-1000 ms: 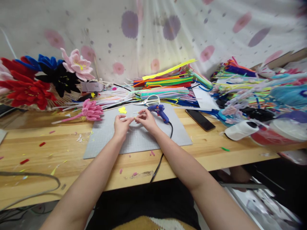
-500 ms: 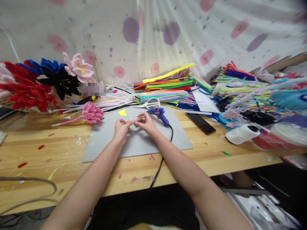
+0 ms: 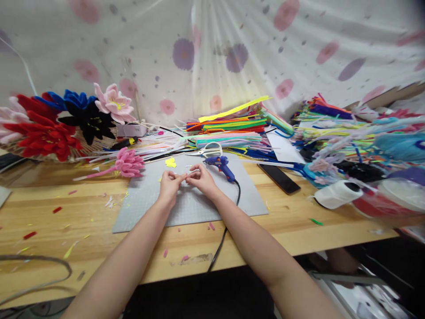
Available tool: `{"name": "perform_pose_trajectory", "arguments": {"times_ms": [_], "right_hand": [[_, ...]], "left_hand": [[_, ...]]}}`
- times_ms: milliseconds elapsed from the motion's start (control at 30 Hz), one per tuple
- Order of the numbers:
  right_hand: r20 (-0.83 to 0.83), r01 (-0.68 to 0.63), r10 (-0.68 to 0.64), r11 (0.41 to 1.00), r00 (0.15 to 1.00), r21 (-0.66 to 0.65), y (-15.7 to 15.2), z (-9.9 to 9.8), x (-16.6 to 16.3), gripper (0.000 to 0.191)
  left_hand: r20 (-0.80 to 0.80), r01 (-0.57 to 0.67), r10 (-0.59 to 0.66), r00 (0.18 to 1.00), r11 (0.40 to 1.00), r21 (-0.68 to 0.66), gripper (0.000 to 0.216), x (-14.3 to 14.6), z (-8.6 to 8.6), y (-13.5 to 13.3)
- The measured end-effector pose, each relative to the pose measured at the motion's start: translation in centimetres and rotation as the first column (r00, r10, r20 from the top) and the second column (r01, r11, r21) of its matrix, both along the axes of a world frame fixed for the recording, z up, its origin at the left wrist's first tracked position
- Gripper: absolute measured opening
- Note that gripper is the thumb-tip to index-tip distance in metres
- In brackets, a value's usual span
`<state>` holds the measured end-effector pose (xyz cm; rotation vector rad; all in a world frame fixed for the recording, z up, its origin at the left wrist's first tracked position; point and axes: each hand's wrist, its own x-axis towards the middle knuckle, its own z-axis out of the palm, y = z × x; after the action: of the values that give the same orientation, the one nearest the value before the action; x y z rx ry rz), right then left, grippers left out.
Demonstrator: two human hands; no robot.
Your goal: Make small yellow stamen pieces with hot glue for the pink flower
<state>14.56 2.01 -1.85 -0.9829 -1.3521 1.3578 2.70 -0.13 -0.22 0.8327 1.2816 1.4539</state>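
My left hand (image 3: 170,184) and my right hand (image 3: 200,177) meet over a grey cutting mat (image 3: 186,204). Both are pinched on a small pale piece (image 3: 185,176) held between their fingertips; it is too small to name. A blue glue gun (image 3: 222,165) lies on the mat just right of my right hand, its black cord (image 3: 229,217) running off the table's front edge. White-handled scissors (image 3: 207,150) lie behind it. A small yellow scrap (image 3: 170,162) sits on the mat beyond my left hand.
A pink pipe-cleaner flower (image 3: 126,162) lies left of the mat. Red, black, blue and pink flowers (image 3: 59,122) stand at the far left. Stacks of coloured pipe cleaners (image 3: 232,124) fill the back and right. A black phone (image 3: 278,176) and a white tape roll (image 3: 337,194) lie right.
My hands have stayed together over the mat, with only small finger movements. The view has tilted slightly, so everything sits a little lower in the picture.
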Motion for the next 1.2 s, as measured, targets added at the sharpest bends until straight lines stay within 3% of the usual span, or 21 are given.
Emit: {"name": "perform_pose_trajectory", "arguments": {"times_ms": [167, 333, 667, 1200], "right_hand": [[-0.06, -0.007, 0.005, 0.999, 0.998, -0.043, -0.03, 0.16, 0.08, 0.041], [-0.071, -0.028, 0.023, 0.997, 0.997, -0.067, -0.05, 0.27, 0.19, 0.042], [-0.023, -0.029, 0.029, 0.999, 0.999, -0.023, -0.28, 0.41, 0.25, 0.042], [0.003, 0.009, -0.009, 1.0, 1.0, 0.02, 0.09, -0.37, 0.04, 0.038]], "left_hand": [[0.032, 0.028, -0.025, 0.999, 0.996, -0.083, 0.048, -0.13, 0.4, -0.05], [0.023, 0.043, -0.042, 0.999, 0.997, -0.063, 0.051, -0.29, 0.33, -0.12], [0.04, -0.012, 0.016, 0.999, 0.996, -0.089, 0.059, -0.4, -0.53, 0.3], [0.076, -0.043, 0.05, 0.996, 0.995, -0.094, 0.054, 0.02, -0.11, -0.03]]}}
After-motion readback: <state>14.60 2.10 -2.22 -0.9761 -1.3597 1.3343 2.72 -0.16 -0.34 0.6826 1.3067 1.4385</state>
